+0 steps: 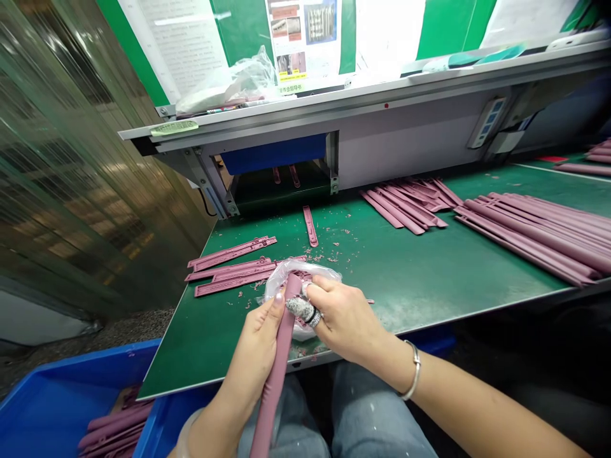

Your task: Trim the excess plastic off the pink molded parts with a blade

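Observation:
My left hand [260,331] is closed around a long pink plastic strip [279,362], thumb along its upper end. The strip slants up from my lap, its top end over a clear plastic bag [274,286] with pink shavings in it. My right hand [346,315] is closed at the strip's upper end, a grey knitted finger cover [303,310] on one finger touching the strip. Whatever sits inside the right hand's fingers is hidden. Left of the bag lie several pink strips [233,251], ribbed side up, and a short pink piece [310,226] lies behind it.
Pink strips are piled at the back [405,203] and at the right [534,235] of the green table [396,280]. Loose pink shavings surround the bag. A blue bin [42,394] with pink strips stands at lower left. A metal-edged shelf [363,95] overhangs the back.

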`<action>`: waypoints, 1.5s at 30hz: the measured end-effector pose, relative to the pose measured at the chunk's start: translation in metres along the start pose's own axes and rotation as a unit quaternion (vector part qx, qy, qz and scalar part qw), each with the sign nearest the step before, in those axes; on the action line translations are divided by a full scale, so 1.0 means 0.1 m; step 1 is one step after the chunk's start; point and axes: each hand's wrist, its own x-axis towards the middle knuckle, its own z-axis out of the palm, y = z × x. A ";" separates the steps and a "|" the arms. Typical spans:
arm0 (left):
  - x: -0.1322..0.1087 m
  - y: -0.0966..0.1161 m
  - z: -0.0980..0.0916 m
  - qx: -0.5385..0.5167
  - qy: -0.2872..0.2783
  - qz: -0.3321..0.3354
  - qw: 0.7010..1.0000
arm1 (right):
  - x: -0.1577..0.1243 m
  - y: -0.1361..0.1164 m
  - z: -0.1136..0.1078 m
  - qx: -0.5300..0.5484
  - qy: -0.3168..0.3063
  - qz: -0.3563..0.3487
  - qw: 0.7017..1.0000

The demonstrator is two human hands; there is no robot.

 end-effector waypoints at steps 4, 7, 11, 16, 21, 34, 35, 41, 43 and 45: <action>0.30 0.00 -0.02 -0.046 0.038 0.025 0.998 | -0.12 -0.15 0.18 -0.019 -0.069 -0.047 0.996; 0.58 0.00 -0.11 -0.056 0.073 0.039 0.995 | -0.26 -0.29 0.24 -0.027 -0.157 -0.102 0.982; 0.86 -0.05 -0.24 -0.070 0.119 0.053 0.989 | -0.40 -0.37 0.21 -0.006 -0.249 -0.171 0.953; 0.98 -0.08 -0.37 -0.082 0.182 0.080 0.977 | -0.48 -0.32 0.19 -0.027 -0.257 -0.153 0.954; 0.67 0.01 -0.33 -0.096 0.249 0.151 0.952 | -0.54 -0.24 0.30 0.056 -0.224 -0.106 0.967; 0.06 0.03 -0.05 -0.137 0.226 0.162 0.951 | -0.52 -0.01 0.09 0.136 -0.173 -0.089 0.971; 0.06 0.03 -0.06 -0.132 0.222 0.157 0.953 | -0.51 -0.02 0.06 0.135 -0.189 -0.087 0.969; 0.04 0.00 -0.04 -0.102 0.182 0.126 0.970 | -0.43 -0.05 -0.03 0.116 -0.188 -0.087 0.972; 0.04 0.00 -0.04 -0.086 0.167 0.120 0.975 | -0.41 -0.04 -0.04 0.103 -0.181 -0.093 0.974; 0.05 0.01 -0.04 -0.073 0.163 0.114 0.977 | -0.39 -0.04 -0.08 0.095 -0.186 -0.100 0.973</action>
